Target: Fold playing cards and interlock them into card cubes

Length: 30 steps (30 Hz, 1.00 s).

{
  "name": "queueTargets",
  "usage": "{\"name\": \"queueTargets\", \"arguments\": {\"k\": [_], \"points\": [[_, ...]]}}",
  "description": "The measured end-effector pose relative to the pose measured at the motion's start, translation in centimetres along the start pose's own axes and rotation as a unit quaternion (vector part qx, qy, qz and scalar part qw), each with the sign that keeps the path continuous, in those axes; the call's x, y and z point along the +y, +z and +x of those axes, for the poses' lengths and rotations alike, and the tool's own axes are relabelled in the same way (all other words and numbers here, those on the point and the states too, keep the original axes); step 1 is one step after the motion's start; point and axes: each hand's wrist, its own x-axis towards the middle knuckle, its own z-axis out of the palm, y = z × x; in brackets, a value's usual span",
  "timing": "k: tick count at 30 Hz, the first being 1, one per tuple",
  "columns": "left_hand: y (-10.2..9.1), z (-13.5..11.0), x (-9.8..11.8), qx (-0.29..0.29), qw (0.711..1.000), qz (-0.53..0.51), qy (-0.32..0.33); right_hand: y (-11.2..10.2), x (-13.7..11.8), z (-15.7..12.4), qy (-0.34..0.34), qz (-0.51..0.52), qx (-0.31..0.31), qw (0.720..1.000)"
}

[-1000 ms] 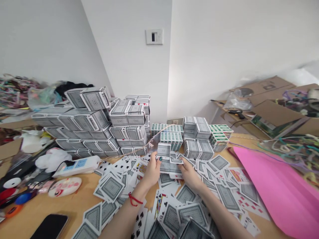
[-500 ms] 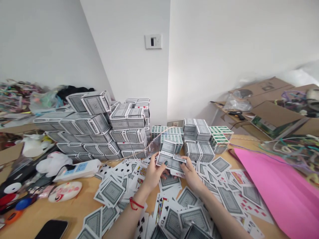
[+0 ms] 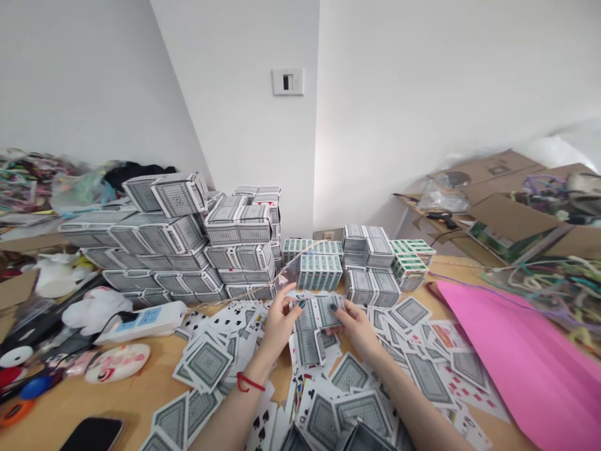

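Between my two hands is a piece made of joined playing cards (image 3: 307,335), grey-patterned backs facing up. My left hand (image 3: 280,322), with a red string bracelet on the wrist, pinches its upper left part between thumb and fingers. On the other side my right hand (image 3: 355,324) grips a card at the upper right, thumb on top. The fingers beneath are partly hidden. Loose playing cards (image 3: 209,360) lie scattered on the table around both forearms, some face up. Dark folded card pieces (image 3: 364,435) sit at the bottom edge, partly cut off.
Stacked card blocks (image 3: 181,250) rise at the back left, with smaller card blocks (image 3: 370,285) and green-white card boxes (image 3: 320,270) behind my hands. A power strip (image 3: 141,322), a phone (image 3: 91,434) and a pink sheet (image 3: 511,357) flank the work area. Cardboard boxes (image 3: 521,219) stand at the right.
The card piece has turned in my hands and now hangs lower, with one arm pointing toward me. My right hand has shifted slightly upward and spread its hold along the top.
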Motion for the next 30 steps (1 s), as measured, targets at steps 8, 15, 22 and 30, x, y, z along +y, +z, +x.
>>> {"name": "queueTargets", "arguments": {"k": [8, 15, 22, 30], "points": [[-0.3, 0.2, -0.7, -0.121, 0.991, -0.025, -0.051, 0.2, 0.7, 0.2, 0.002, -0.044, -0.014, 0.999], [0.1, 0.0, -0.8, -0.145, 0.988, -0.034, -0.046, 0.1, 1.0, 0.3, 0.002, -0.088, -0.023, 0.996], [0.4, 0.0, -0.7, -0.137, 0.989, -0.011, -0.056, 0.1, 1.4, 0.2, -0.025, -0.141, -0.008, 0.990], [0.4, -0.2, 0.1, -0.140, 0.988, -0.024, -0.060, 0.4, 1.7, 0.4, -0.025, -0.106, -0.001, 0.994]]}}
